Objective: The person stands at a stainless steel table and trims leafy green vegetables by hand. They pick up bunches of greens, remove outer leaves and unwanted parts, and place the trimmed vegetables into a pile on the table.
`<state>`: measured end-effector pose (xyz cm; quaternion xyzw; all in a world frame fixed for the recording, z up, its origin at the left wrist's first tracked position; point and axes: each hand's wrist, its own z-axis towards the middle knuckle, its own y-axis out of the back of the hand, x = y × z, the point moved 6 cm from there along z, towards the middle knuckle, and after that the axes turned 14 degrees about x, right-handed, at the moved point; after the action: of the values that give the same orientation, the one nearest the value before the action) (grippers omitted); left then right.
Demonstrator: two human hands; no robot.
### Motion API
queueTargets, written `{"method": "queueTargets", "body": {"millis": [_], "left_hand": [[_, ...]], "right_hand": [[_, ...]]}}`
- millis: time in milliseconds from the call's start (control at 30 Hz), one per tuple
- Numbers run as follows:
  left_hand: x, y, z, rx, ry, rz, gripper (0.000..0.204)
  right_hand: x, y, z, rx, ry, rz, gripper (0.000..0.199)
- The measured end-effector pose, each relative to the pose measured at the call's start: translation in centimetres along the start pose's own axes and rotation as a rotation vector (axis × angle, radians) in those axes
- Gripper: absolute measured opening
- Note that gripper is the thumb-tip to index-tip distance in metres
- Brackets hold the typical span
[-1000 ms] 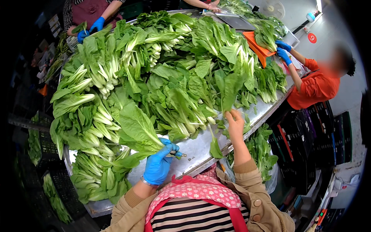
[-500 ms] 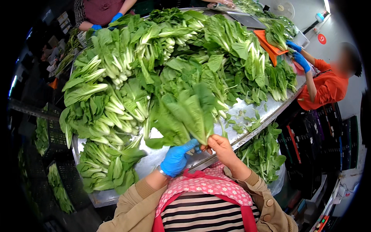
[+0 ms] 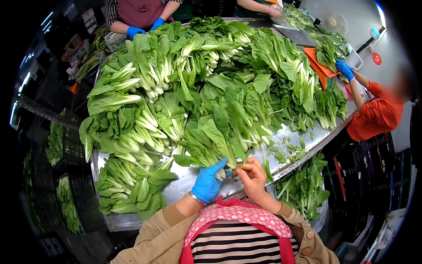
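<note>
Holding one bunch of leafy greens (image 3: 215,141) by its pale stem end, both hands meet at the near edge of the metal worktop (image 3: 288,136). The left hand (image 3: 208,182), in a blue glove, is closed around the stems from the left, its fingers curled over them. The bare right hand (image 3: 254,176) pinches the same stem end from the right, fingers bent and nearly closed. The leaves of the bunch fan away from the person, over the big heap of greens (image 3: 176,88) that covers most of the worktop.

At the far right corner lies an orange flat tray (image 3: 317,66), where another person's blue-gloved hand (image 3: 344,68) rests. On the wall at the right is a small round red sign (image 3: 376,58). Dark plastic crates (image 3: 72,149) with greens stand along the left edge, below the worktop.
</note>
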<state>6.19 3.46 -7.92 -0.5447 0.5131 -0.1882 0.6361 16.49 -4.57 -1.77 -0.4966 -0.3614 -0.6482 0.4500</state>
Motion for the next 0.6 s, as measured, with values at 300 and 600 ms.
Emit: {"method": "queueTargets", "body": {"millis": [300,600], "left_hand": [[-4.3,1.7,-0.9,-0.172,-0.109,-0.138,0.017],[-4.6,1.5,-4.2,-0.149,-0.123,0.292,0.026]], "right_hand": [[3.6,-4.2,-0.8,0.610,0.315,-0.469,0.024],[2.9,-3.7,4.1,0.402,0.001,-0.460,0.023]]}}
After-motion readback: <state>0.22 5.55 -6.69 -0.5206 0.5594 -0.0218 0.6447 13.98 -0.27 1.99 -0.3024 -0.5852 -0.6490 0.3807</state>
